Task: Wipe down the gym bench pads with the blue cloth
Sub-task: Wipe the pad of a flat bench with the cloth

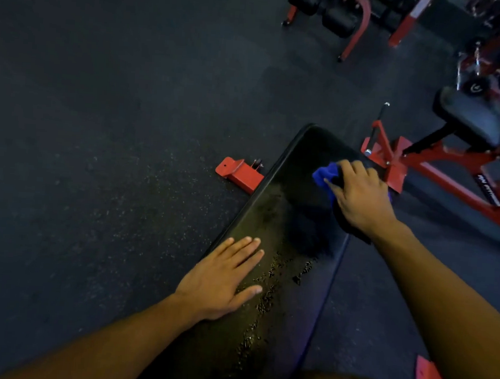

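Fingers of the right hand point(360, 197) grip the crumpled blue cloth point(325, 174), rubbing the long black padded bench point(297, 169); the flat, open left hand point(221, 279) steadies it.

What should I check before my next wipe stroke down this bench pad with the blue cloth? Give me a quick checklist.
1. Cloth in hand: ok. The right hand presses the blue cloth on the bench pad near its far end.
2. Pad steadied: ok. The left hand lies flat, fingers straight, on the pad's near left edge.
3. Stroke path: not ok. Dark specks of debris lie along the pad's middle, right beside the left hand.
4. Far end wiped: cannot tell. The light is dim and the surface shows only a dull sheen.
5. Room around the pad: ok. The red frame foot and the neighbouring red bench frame sit off the pad.
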The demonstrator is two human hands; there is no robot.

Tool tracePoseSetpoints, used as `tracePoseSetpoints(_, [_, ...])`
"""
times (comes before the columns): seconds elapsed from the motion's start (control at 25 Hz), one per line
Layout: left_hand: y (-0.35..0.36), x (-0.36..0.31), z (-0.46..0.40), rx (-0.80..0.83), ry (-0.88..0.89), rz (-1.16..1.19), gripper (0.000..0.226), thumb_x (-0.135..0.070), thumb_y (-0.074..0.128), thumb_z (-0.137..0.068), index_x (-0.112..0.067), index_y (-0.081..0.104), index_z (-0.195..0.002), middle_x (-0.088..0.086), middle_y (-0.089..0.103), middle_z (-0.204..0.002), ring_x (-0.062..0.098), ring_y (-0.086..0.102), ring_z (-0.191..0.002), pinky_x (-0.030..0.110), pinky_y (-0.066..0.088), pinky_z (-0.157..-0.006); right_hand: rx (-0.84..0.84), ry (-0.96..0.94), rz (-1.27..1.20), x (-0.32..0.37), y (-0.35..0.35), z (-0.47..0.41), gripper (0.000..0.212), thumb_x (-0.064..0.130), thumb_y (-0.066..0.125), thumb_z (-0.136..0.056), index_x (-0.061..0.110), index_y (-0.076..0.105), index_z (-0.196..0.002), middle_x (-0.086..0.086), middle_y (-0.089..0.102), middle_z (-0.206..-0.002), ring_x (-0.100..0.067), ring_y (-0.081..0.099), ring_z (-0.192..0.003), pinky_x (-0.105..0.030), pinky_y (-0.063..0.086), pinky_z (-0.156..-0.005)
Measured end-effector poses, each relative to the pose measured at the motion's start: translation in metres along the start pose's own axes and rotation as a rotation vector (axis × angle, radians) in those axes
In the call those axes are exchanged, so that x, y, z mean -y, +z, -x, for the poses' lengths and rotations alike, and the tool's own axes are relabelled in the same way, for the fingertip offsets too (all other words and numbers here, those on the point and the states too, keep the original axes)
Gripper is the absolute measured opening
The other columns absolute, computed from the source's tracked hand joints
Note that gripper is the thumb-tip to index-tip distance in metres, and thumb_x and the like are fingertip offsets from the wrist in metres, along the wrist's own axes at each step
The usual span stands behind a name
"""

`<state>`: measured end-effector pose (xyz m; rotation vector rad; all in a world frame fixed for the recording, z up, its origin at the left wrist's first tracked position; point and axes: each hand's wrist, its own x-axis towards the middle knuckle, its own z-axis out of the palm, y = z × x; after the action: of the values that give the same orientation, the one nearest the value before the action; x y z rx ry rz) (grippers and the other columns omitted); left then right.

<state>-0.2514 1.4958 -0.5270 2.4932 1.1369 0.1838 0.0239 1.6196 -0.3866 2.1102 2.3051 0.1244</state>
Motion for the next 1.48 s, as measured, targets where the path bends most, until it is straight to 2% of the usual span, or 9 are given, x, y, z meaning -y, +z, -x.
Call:
tracePoseSetpoints(0.16, [0.006,0.005,-0.003,-0.057,-0.007,0.035,0.068,-0.063,0.020,-0.107,-0.023,0.021,-0.163,-0.003,0.010,-0.171,0.009,0.000,-0.157,0.029,-0.010,-0.124,-0.034,-0.228,0.062,0.041,0.023,-0.059,0.047,0.039,0.058,-0.093,0.019,0.049,-0.135,-0.010,0.051,-0.127,-0.038,0.050,-0.110,-0.052,0.040,-0.092])
tracePoseSetpoints(0.32, [0.013,0.008,-0.005,-0.102,0.010,-0.001,0.064,-0.058,0.027,-0.107,-0.022,0.034,-0.159,-0.001,0.025,-0.168,0.013,0.016,-0.156,0.033,0.002,-0.125,0.247,-0.375,-0.114,0.106,0.067,-0.085,0.049,0.051,0.053,-0.094,0.024,0.050,-0.136,-0.006,0.051,-0.132,-0.034,0.050,-0.117,-0.048,0.041,-0.095])
tracePoseSetpoints(0.44, [0.013,0.012,-0.006,-0.096,0.009,0.032,0.063,-0.058,0.029,-0.106,-0.022,0.037,-0.157,-0.001,0.027,-0.167,0.013,0.017,-0.156,0.036,0.007,-0.125,0.446,-0.688,0.100,0.153,0.106,-0.065,0.047,0.059,0.046,-0.093,0.028,0.056,-0.127,-0.003,0.062,-0.124,-0.028,0.055,-0.114,-0.046,0.035,-0.094])
tracePoseSetpoints(0.6, [0.017,0.010,-0.007,-0.112,0.012,0.027,0.063,-0.056,0.033,-0.105,-0.021,0.038,-0.157,0.000,0.027,-0.167,0.013,0.017,-0.157,0.039,0.012,-0.125,0.498,-0.815,0.189,0.143,0.108,-0.086,0.047,0.063,0.037,-0.094,0.030,0.062,-0.115,-0.001,0.070,-0.114,-0.024,0.061,-0.108,-0.041,0.030,-0.087])
tracePoseSetpoints(0.8, [0.017,0.011,-0.006,-0.142,0.022,0.027,0.062,-0.052,0.035,-0.106,-0.017,0.040,-0.156,0.002,0.029,-0.167,0.015,0.019,-0.156,0.039,0.012,-0.127,0.555,-0.536,0.341,0.084,0.107,-0.156,0.058,0.069,0.035,-0.093,0.033,0.055,-0.134,-0.006,0.060,-0.133,-0.029,0.046,-0.132,-0.065,0.006,-0.115])
tracePoseSetpoints(1.04, [0.018,0.011,-0.007,-0.111,0.021,-0.006,0.062,-0.052,0.034,-0.106,-0.018,0.037,-0.158,0.002,0.026,-0.168,0.014,0.014,-0.157,0.038,0.007,-0.128,0.663,-0.754,0.195,0.154,0.109,-0.081,0.056,0.067,0.030,-0.095,0.032,0.061,-0.125,-0.004,0.067,-0.124,-0.025,0.059,-0.116,-0.049,0.029,-0.100])
tracePoseSetpoints(1.16, [0.018,0.010,-0.004,-0.116,0.026,0.018,0.062,-0.050,0.038,-0.105,-0.018,0.038,-0.157,0.002,0.028,-0.167,0.014,0.016,-0.157,0.038,0.009,-0.128,0.556,-0.920,0.142,0.152,0.100,-0.065,0.057,0.068,0.030,-0.096,0.030,0.061,-0.124,0.002,0.068,-0.123,-0.023,0.061,-0.113,-0.045,0.036,-0.095])
tracePoseSetpoints(1.36, [0.018,0.010,-0.005,-0.109,0.019,0.002,0.061,-0.050,0.037,-0.106,-0.017,0.038,-0.158,0.002,0.027,-0.167,0.015,0.017,-0.157,0.037,0.007,-0.128,0.524,-0.542,0.200,0.099,0.098,-0.123,0.054,0.066,0.038,-0.095,0.033,0.057,-0.133,-0.001,0.059,-0.137,-0.024,0.047,-0.133,-0.055,0.014,-0.118])
tracePoseSetpoints(1.48, [0.016,0.010,-0.005,-0.080,0.012,-0.008,0.061,-0.051,0.034,-0.106,-0.019,0.035,-0.159,0.001,0.026,-0.168,0.014,0.014,-0.157,0.036,0.005,-0.128,0.512,-0.609,0.225,0.128,0.106,-0.097,0.052,0.066,0.037,-0.095,0.034,0.061,-0.127,-0.002,0.066,-0.127,-0.026,0.055,-0.122,-0.051,0.026,-0.111])
